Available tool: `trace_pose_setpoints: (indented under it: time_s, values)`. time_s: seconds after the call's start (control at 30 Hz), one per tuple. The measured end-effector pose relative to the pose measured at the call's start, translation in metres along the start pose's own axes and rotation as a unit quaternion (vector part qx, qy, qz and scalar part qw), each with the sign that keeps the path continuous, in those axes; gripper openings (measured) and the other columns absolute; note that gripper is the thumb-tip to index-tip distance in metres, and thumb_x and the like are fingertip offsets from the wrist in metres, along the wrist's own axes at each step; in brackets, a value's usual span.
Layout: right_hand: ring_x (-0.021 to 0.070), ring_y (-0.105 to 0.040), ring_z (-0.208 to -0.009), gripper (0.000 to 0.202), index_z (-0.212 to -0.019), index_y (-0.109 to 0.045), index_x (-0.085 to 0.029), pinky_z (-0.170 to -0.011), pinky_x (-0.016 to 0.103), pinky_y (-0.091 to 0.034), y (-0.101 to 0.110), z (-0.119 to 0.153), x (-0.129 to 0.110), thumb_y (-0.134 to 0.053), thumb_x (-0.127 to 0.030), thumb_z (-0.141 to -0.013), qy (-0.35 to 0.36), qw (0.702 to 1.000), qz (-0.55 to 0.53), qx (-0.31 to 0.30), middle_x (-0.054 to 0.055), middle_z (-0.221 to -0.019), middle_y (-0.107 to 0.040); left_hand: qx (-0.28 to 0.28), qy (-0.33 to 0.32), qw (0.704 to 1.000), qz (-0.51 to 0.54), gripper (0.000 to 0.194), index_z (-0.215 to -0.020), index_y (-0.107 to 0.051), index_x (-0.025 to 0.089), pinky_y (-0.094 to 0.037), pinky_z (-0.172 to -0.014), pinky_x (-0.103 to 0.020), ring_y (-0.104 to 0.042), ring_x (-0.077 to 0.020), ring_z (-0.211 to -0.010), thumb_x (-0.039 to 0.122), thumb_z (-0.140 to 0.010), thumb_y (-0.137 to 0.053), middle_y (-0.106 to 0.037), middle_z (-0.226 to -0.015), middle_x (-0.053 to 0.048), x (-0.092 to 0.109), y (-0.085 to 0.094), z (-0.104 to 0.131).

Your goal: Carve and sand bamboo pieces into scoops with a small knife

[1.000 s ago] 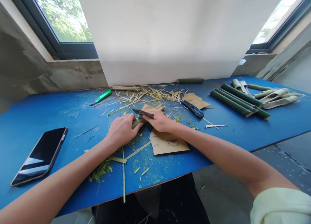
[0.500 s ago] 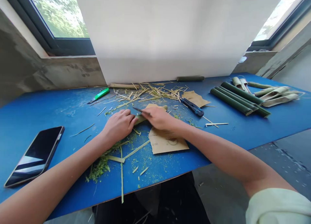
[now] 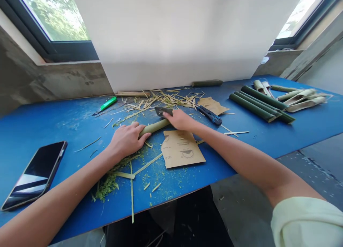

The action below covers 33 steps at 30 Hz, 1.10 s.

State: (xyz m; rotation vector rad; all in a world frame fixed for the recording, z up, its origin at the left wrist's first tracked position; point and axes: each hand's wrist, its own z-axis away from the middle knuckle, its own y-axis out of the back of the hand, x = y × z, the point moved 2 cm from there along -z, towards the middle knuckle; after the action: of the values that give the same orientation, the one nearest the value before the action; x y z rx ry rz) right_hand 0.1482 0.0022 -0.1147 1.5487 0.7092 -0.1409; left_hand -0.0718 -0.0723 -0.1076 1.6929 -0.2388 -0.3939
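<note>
My left hand (image 3: 127, 138) is closed around the near-left end of a pale green bamboo tube (image 3: 155, 127), thumb on the near side and fingers over the top. The tube lies slanted on the blue table. Toward its far-right end, my right hand (image 3: 181, 119) pinches a dark piece of sandpaper (image 3: 161, 112), whose loose edge sticks up to the left above the tube. My right hand hides that end of the tube, so I cannot tell how far the sandpaper touches it. Just below lies a brown, printed sandpaper sheet (image 3: 184, 149), backing up.
A blue-black utility knife (image 3: 209, 115) and brown paper piece (image 3: 213, 105) lie to the right, near dark green bamboo pieces (image 3: 257, 105). Thin bamboo strips (image 3: 171, 99) litter the back. A green-handled knife (image 3: 108, 103) and phone (image 3: 34, 175) lie left; green shavings (image 3: 107, 186) in front.
My right hand has slid up and right along the tube, away from my left hand, baring its middle. The dark sandpaper's edge now stands up, and more of the printed sheet shows.
</note>
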Motion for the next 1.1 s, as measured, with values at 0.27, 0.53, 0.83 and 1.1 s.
trace_pose_setpoints:
  time_s: [0.27, 0.53, 0.83, 1.1]
  values:
    - [0.0205, -0.062, -0.08, 0.047, -0.086, -0.07, -0.018, -0.077, 0.033, -0.044, 0.0, 0.013, -0.013, -0.043, -0.045, -0.112, 0.096, 0.995, 0.0, 0.005, 0.011, -0.092, -0.075, 0.016, 0.017, 1.0, 0.011, 0.052, -0.127, -0.074, 0.021, -0.047, -0.081, -0.04, -0.071, -0.0303, -0.093, 0.056, -0.108, -0.041, -0.073, -0.11, -0.011, 0.002, 0.0, 0.003]
    - [0.0224, -0.066, -0.097, 0.034, -0.106, -0.073, -0.017, -0.088, 0.032, -0.046, 0.004, 0.016, -0.019, -0.045, -0.035, -0.112, 0.188, 0.982, -0.012, 0.002, 0.012, -0.11, -0.076, 0.014, 0.031, 0.999, 0.002, 0.05, -0.122, -0.075, 0.021, -0.046, -0.078, -0.04, -0.071, -0.0296, -0.09, 0.056, -0.107, -0.044, -0.073, -0.107, -0.011, 0.002, 0.002, 0.004]
    - [0.0223, -0.065, -0.102, 0.029, -0.105, -0.075, -0.018, -0.091, 0.032, -0.045, -0.004, 0.007, -0.019, -0.048, -0.029, -0.111, 0.205, 0.979, 0.009, 0.012, 0.01, -0.112, -0.077, 0.011, 0.034, 0.999, -0.013, 0.05, -0.12, -0.075, 0.019, -0.046, -0.08, -0.041, -0.072, -0.0314, -0.092, 0.056, -0.107, -0.043, -0.074, -0.108, -0.012, -0.004, 0.003, 0.008]
    - [0.0244, -0.066, -0.092, 0.033, -0.099, -0.076, -0.016, -0.084, 0.035, -0.046, 0.001, 0.005, -0.006, -0.049, -0.033, -0.109, 0.087, 0.995, 0.018, 0.039, 0.014, -0.103, -0.077, -0.002, 0.05, 0.999, 0.022, 0.049, -0.12, -0.076, 0.022, -0.046, -0.075, -0.039, -0.072, -0.0305, -0.09, 0.057, -0.105, -0.046, -0.074, -0.106, -0.011, -0.004, 0.003, 0.006]
